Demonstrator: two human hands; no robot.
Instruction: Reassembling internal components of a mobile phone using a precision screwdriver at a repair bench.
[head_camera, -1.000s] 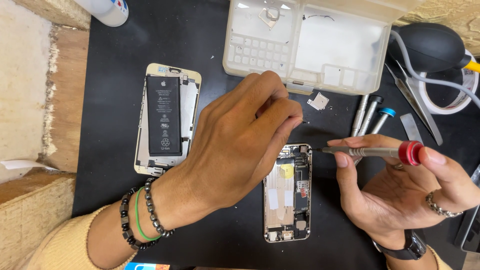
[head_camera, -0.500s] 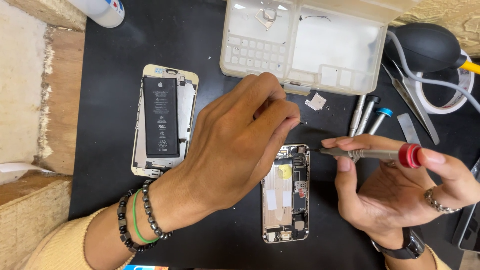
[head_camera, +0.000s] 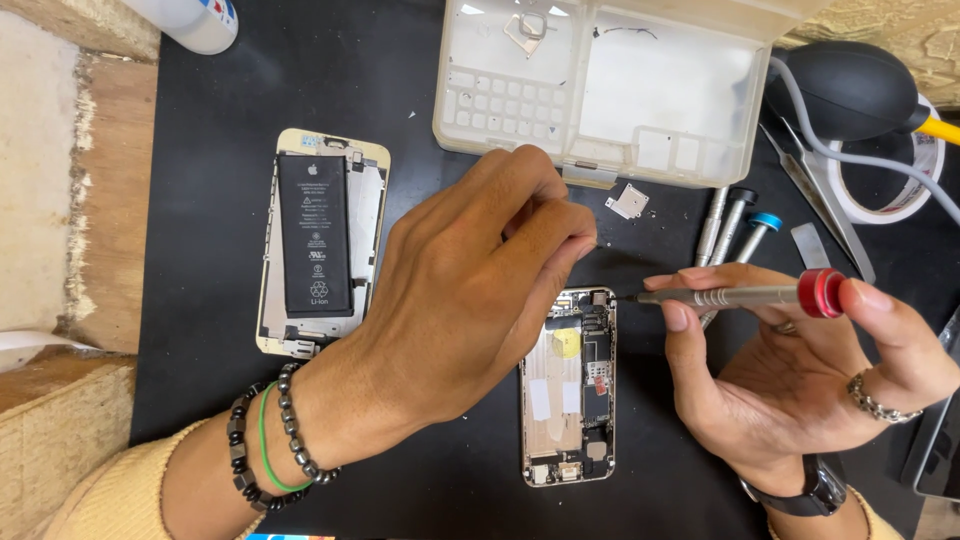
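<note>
Red-capped silver screwdriver (head_camera: 740, 295) is clamped in right hand (head_camera: 800, 390) fingers, lying crosswise, tip at opened gold phone chassis (head_camera: 568, 390) top; left hand (head_camera: 470, 290) fingers pinched together above.

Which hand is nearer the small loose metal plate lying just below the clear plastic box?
Left. The left hand has its fingertips just left of the metal plate; the right hand holds a screwdriver lower right.
</note>
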